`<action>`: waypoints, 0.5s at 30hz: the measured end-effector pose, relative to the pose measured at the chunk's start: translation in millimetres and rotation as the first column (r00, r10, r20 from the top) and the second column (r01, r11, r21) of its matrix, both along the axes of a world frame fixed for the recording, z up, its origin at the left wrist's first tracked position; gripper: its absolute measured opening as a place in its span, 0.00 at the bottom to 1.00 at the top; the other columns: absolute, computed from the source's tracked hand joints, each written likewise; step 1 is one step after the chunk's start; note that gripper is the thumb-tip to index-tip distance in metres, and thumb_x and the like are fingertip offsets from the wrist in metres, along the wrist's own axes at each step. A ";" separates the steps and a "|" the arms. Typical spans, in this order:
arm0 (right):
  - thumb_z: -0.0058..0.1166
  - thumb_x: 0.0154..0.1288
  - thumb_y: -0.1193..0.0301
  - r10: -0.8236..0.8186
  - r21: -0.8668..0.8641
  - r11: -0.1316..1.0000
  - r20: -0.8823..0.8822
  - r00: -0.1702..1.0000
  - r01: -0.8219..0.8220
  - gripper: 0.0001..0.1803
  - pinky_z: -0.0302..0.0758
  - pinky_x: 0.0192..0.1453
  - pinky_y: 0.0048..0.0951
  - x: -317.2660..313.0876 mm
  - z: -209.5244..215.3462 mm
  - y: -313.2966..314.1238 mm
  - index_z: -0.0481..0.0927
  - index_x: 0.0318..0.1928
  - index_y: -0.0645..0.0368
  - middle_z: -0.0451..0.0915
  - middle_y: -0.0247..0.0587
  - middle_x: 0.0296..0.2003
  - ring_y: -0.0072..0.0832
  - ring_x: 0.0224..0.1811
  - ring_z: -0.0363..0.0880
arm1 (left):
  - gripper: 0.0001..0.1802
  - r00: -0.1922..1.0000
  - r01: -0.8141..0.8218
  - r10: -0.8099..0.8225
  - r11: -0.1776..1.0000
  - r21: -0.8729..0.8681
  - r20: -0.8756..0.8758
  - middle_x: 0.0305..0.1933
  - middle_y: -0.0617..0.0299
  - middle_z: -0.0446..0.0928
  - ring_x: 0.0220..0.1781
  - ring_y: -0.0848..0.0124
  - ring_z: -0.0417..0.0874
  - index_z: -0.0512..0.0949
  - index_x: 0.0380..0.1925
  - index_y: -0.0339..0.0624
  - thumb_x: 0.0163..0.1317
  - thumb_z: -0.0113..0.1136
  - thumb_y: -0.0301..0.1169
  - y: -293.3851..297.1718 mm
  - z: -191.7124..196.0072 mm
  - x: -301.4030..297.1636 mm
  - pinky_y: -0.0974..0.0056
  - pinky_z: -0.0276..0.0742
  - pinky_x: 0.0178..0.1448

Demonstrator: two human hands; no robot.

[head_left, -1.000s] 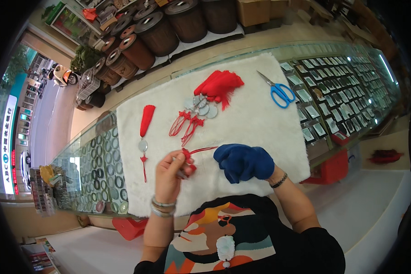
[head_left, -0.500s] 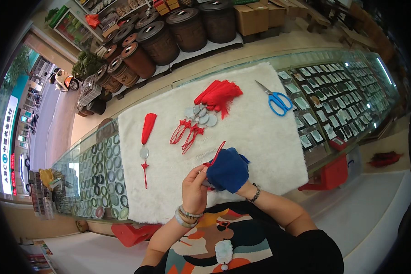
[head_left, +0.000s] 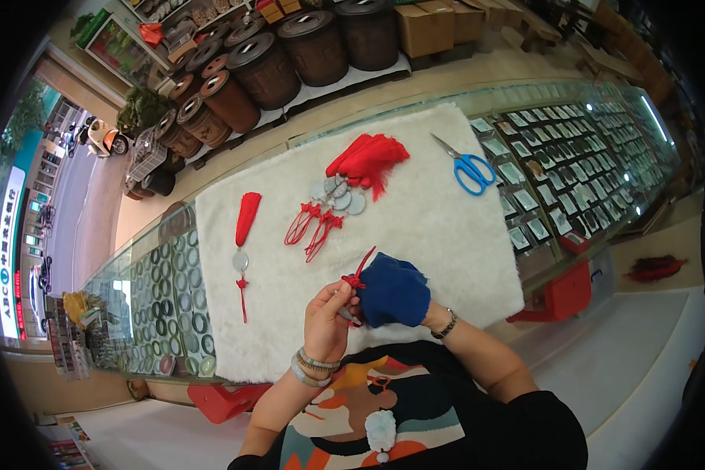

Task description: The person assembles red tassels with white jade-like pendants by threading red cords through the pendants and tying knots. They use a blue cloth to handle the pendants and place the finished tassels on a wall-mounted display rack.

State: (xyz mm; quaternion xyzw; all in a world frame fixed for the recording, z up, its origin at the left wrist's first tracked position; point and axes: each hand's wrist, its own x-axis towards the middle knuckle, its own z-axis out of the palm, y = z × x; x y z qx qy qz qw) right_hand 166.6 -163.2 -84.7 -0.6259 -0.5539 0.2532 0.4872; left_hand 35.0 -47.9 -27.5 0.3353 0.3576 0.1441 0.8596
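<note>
My left hand [head_left: 327, 319] pinches a small disc pendant on a red knotted cord [head_left: 358, 274] just above the near edge of a white fluffy mat [head_left: 454, 235]. My right hand [head_left: 427, 313] is wrapped in a blue cloth [head_left: 393, 294] and presses it against the pendant. The pendant itself is mostly hidden between the fingers and the cloth. A finished red tassel charm [head_left: 245, 235] lies alone at the mat's left. A pile of red tassels with pale discs [head_left: 352, 176] lies at the mat's far middle.
Blue-handled scissors [head_left: 466, 166] lie at the mat's far right. The mat covers a glass display counter [head_left: 595, 157] holding bangles and small pendants. Dark round barrels [head_left: 290, 55] and cardboard boxes stand behind it. Red stools [head_left: 560, 294] sit on the floor beside me.
Both hands came together and lifted slightly toward me. The blue cloth now covers the pendant that my left hand held alone a second ago, and the red cord loop sticks up.
</note>
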 end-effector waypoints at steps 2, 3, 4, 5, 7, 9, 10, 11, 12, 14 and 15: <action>0.58 0.59 0.66 -0.200 0.261 0.950 0.088 0.976 0.172 0.08 0.72 0.37 0.33 -4.2 2.3 7.4 0.78 0.35 0.56 0.78 0.39 0.34 0.34 0.35 0.77 | 0.07 0.999 0.011 -0.013 0.998 0.059 0.036 0.35 0.62 0.79 0.36 0.75 0.77 0.77 0.40 0.35 0.67 0.56 0.27 -1.4 -1.7 -0.1 0.69 0.72 0.44; 0.60 0.55 0.63 -0.321 0.387 0.886 0.112 0.941 0.256 0.09 0.70 0.31 0.35 -6.3 3.6 10.9 0.78 0.27 0.53 0.77 0.39 0.28 0.37 0.29 0.75 | 0.06 0.999 0.025 -0.027 0.995 0.098 0.018 0.36 0.62 0.80 0.35 0.75 0.78 0.77 0.39 0.35 0.66 0.56 0.27 -2.4 -3.2 -0.3 0.70 0.73 0.42; 0.60 0.55 0.63 -0.341 0.310 0.904 0.101 0.935 0.296 0.09 0.70 0.30 0.35 -8.6 4.4 15.8 0.78 0.27 0.53 0.76 0.39 0.28 0.37 0.28 0.75 | 0.06 0.999 0.037 -0.041 0.989 0.141 0.025 0.36 0.61 0.80 0.34 0.75 0.78 0.77 0.39 0.35 0.66 0.55 0.26 -3.5 -4.8 -1.0 0.70 0.73 0.41; 0.60 0.56 0.63 -0.359 0.232 0.915 0.091 0.929 0.331 0.08 0.70 0.29 0.35 -10.8 5.1 20.2 0.78 0.27 0.53 0.76 0.39 0.27 0.37 0.28 0.75 | 0.06 0.998 0.046 -0.053 0.982 0.185 0.033 0.36 0.60 0.81 0.33 0.75 0.79 0.77 0.39 0.35 0.66 0.55 0.26 -4.3 -6.5 -1.8 0.71 0.74 0.39; 0.59 0.56 0.63 -0.377 0.203 0.918 0.184 0.908 0.340 0.08 0.69 0.29 0.36 -10.4 5.5 25.0 0.78 0.26 0.53 0.75 0.40 0.26 0.37 0.27 0.74 | 0.06 0.998 0.048 -0.057 0.969 0.243 0.029 0.36 0.60 0.81 0.32 0.75 0.79 0.77 0.39 0.35 0.66 0.55 0.25 -4.3 -8.9 -3.6 0.71 0.74 0.38; 0.59 0.55 0.63 -0.379 0.292 0.915 0.382 0.843 0.279 0.09 0.69 0.29 0.36 -7.5 5.5 25.9 0.77 0.25 0.53 0.75 0.40 0.25 0.38 0.28 0.74 | 0.05 0.999 0.038 -0.042 0.964 0.265 0.011 0.35 0.61 0.80 0.33 0.75 0.78 0.77 0.39 0.35 0.66 0.55 0.25 -2.6 -9.7 -4.6 0.70 0.74 0.40; 0.59 0.54 0.64 -0.350 0.302 0.918 0.315 0.882 0.256 0.09 0.69 0.30 0.37 -5.8 5.6 25.0 0.77 0.25 0.53 0.75 0.40 0.25 0.38 0.28 0.73 | 0.06 0.999 0.026 -0.030 0.971 0.239 0.012 0.35 0.61 0.80 0.33 0.75 0.78 0.77 0.39 0.35 0.65 0.56 0.26 -1.3 -9.6 -4.2 0.71 0.73 0.40; 0.59 0.53 0.64 -0.317 0.315 0.920 0.247 0.916 0.234 0.08 0.69 0.31 0.37 -4.2 6.1 23.1 0.77 0.25 0.53 0.74 0.40 0.25 0.38 0.29 0.73 | 0.06 1.000 0.015 -0.018 0.977 0.213 0.014 0.34 0.61 0.80 0.33 0.75 0.78 0.78 0.39 0.35 0.65 0.57 0.26 0.5 -9.0 -3.5 0.71 0.73 0.40; 0.59 0.53 0.64 -0.282 0.329 0.920 0.177 0.943 0.214 0.08 0.69 0.32 0.37 -3.6 7.3 21.3 0.77 0.24 0.53 0.74 0.40 0.25 0.38 0.30 0.73 | 0.06 1.000 0.004 -0.009 0.982 0.190 0.027 0.34 0.62 0.80 0.33 0.76 0.78 0.78 0.39 0.35 0.65 0.58 0.26 2.4 -8.1 -2.4 0.72 0.72 0.40; 0.60 0.51 0.65 -0.312 0.262 0.931 0.215 0.925 0.253 0.07 0.69 0.34 0.37 -3.1 11.0 18.0 0.77 0.24 0.52 0.75 0.39 0.25 0.39 0.31 0.73 | 0.07 1.000 0.015 -0.017 0.993 0.116 0.018 0.33 0.62 0.80 0.34 0.75 0.77 0.78 0.39 0.36 0.65 0.58 0.27 6.5 -5.2 -0.4 0.71 0.72 0.42; 0.60 0.50 0.65 -0.316 0.237 0.936 0.242 0.917 0.260 0.07 0.69 0.34 0.37 -1.9 13.3 16.0 0.77 0.25 0.52 0.75 0.39 0.25 0.39 0.31 0.73 | 0.07 1.000 0.010 -0.012 0.997 0.081 0.020 0.33 0.62 0.79 0.35 0.75 0.77 0.78 0.39 0.36 0.65 0.58 0.28 8.0 -3.8 0.4 0.70 0.72 0.43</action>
